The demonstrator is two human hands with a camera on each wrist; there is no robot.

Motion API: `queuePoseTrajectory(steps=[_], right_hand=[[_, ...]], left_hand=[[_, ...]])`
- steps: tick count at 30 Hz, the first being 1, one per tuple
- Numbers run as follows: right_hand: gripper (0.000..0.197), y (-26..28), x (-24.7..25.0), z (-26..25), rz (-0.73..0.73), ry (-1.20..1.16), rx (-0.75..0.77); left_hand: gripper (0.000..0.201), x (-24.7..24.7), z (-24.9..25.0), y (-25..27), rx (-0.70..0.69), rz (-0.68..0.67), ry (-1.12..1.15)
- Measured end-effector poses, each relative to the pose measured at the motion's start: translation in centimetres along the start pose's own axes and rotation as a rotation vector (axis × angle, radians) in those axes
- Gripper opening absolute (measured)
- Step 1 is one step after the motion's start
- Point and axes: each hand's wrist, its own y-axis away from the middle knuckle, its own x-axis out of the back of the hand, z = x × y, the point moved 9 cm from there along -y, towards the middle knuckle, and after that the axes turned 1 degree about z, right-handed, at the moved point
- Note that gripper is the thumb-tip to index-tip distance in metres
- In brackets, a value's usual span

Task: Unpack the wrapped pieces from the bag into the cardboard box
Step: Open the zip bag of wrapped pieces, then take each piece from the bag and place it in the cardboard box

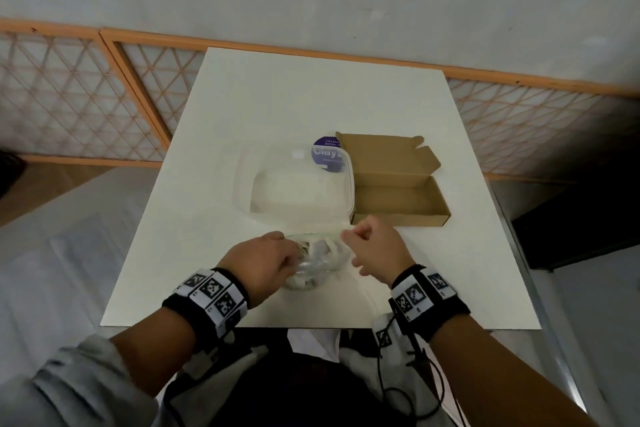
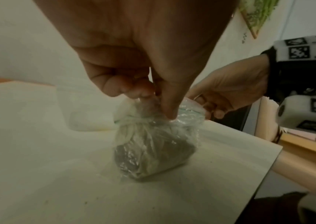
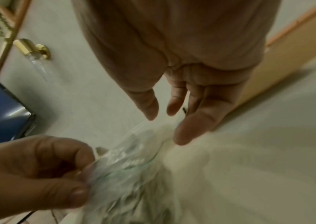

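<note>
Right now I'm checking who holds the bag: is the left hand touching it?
Touching. In the left wrist view, the left hand pinches the gathered top of the bag.

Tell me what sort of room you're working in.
Probably a home room, not a workshop: a white table by a plain wall, orange lattice railing behind it, a brass door handle.

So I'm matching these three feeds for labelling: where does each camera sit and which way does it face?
Head: on the head, looking down at the table, cardboard box and clear tub; both forearms show.
Left wrist: on the left wrist, looking along the left hand pinching the top of the bag.
Right wrist: on the right wrist, looking along the right hand, fingers loose above the bag; blurred.
Shared: both wrist views show the bag and the opposite hand.
</note>
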Motion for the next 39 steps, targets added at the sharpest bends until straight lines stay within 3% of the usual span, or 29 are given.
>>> queuePoseTrajectory(steps=[2,3,6,12,17,25,28,32,36,39], right_hand=[[0.019,-0.8,2.9,-1.2,0.151,0.205,0.123],[0.028,-1.4,4.0,-1.5,0.186,0.33,0.156],[0.054,-3.9,5.4,-0.3,0.143,0.618,0.107],[0.033,-4.8,4.1,1.9,0.055,0.976,0.162],[0.032,-2.4,2.2,4.5,-0.004,0.993,0.172],[0.029,1.3,1.8,5.9,-0.015,0.923,0.151],[0.025,2.6,2.3,3.2,0.028,0.874,0.193],[0.02,4.3,1.9,-3.5,0.066,0.732,0.398],[0.028,4.4,-0.9,-8.2,-0.023,0.632,0.567],[0.04,3.3,-3.9,-8.8,-0.15,0.685,0.599]], left_hand=[[0.014,0.0,0.1,0.1,-0.026,0.035,0.02],[0.016,0.1,0.2,0.2,-0.048,0.054,0.018],[0.019,0.6,0.8,0.7,-0.099,0.108,-0.015],[0.018,1.7,0.8,1.4,-0.165,0.262,-0.065],[0.012,1.7,0.8,1.5,-0.238,0.306,-0.13],[0.022,0.7,0.6,1.2,-0.257,0.315,-0.149],[0.023,0.3,0.3,1.2,-0.249,0.298,-0.151],[0.013,0.4,0.1,1.4,-0.235,0.292,-0.115],[0.008,0.5,0.7,1.8,-0.256,0.304,-0.079],[0.002,0.5,1.0,2.0,-0.271,0.303,-0.082]])
